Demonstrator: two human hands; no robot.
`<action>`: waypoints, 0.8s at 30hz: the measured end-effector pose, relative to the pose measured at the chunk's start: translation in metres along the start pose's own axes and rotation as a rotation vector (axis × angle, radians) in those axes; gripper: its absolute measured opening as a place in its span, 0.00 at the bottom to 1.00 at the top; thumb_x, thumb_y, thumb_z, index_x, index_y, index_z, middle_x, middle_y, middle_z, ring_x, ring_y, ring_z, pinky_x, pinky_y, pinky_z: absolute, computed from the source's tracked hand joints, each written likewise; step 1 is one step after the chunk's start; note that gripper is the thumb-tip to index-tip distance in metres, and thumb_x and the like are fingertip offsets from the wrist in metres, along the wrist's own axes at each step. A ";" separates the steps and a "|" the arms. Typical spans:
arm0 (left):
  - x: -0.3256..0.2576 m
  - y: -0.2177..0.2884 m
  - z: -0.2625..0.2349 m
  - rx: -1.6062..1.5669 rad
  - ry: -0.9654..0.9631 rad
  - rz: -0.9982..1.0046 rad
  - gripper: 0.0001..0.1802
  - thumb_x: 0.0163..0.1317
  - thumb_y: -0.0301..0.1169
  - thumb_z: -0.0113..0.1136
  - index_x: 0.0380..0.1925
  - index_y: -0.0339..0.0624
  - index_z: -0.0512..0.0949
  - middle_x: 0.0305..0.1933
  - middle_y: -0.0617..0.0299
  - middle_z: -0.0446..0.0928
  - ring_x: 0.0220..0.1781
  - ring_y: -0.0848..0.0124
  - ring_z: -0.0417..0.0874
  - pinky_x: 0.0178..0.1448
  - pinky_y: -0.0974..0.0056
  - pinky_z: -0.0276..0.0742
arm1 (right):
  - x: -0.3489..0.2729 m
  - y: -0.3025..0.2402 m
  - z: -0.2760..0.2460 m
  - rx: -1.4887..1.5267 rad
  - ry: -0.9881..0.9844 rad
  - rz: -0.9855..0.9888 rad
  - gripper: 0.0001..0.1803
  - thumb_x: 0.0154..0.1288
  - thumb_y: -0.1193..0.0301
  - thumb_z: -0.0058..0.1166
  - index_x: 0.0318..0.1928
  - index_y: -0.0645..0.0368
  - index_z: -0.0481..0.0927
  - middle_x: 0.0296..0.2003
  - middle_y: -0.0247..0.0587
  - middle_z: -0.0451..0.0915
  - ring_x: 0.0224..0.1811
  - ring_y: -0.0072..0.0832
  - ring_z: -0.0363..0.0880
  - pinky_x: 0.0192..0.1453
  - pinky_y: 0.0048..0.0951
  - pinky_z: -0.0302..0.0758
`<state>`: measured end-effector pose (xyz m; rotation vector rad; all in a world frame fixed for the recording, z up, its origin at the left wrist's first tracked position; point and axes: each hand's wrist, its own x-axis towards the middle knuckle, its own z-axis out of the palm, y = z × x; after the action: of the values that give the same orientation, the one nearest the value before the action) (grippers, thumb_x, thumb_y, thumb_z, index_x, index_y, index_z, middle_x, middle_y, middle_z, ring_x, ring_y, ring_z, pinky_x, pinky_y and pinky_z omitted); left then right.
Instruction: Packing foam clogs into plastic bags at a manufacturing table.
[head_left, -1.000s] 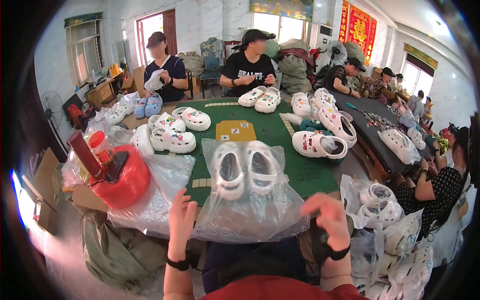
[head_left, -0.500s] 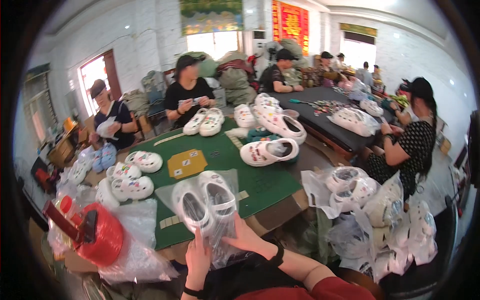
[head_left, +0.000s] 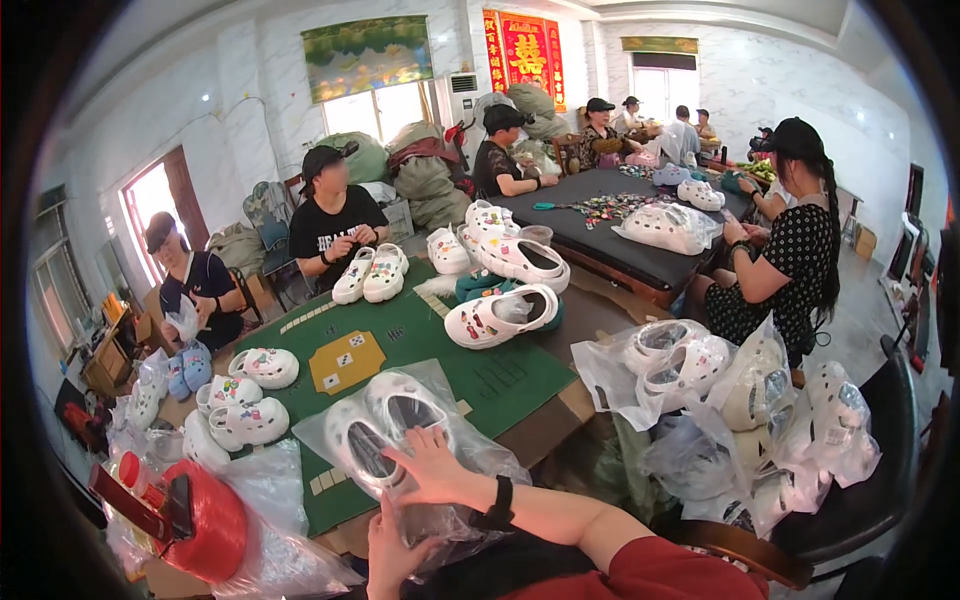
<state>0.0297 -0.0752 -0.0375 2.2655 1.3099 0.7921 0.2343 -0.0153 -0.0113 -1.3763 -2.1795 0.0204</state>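
Observation:
A pair of white clogs [head_left: 362,447] lies inside a clear plastic bag [head_left: 490,455] at the near edge of the green table. My right hand [head_left: 437,472] rests on the bagged clogs with its fingers spread, over their near ends. Just below it, my left hand [head_left: 392,552] holds the loose near end of the bag, thumb and forefinger on either side of the film. Its other fingers are partly hidden. Across the table stand more white clogs with colourful charms [head_left: 500,318], and another decorated pair [head_left: 372,273] sits beside a co-worker.
Left of me, a red roll of plastic twine [head_left: 208,530] stands by clear bags. Several bagged clogs [head_left: 680,365] are piled on my right, next to a black chair [head_left: 880,490]. A yellow card [head_left: 346,361] lies on the green tabletop [head_left: 500,385]. Co-workers sit around a dark table [head_left: 590,240].
The bagged clogs have come down and tilted left toward the tabletop. My right hand has moved from the bag's side onto the clogs, fingers spreading; my left hand has slid lower. The view has shifted.

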 end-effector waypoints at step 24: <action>-0.008 -0.049 0.006 -0.449 0.033 -0.102 0.61 0.44 0.28 0.76 0.76 0.33 0.48 0.56 0.48 0.79 0.58 0.64 0.78 0.66 0.62 0.69 | 0.006 -0.011 0.024 -0.116 0.070 -0.032 0.52 0.37 0.45 0.74 0.63 0.56 0.71 0.59 0.63 0.65 0.62 0.57 0.64 0.72 0.64 0.52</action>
<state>-0.0015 -0.0593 -0.0739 1.8265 1.1155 0.9778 0.2121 -0.0094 -0.0256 -1.3829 -2.1739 -0.1663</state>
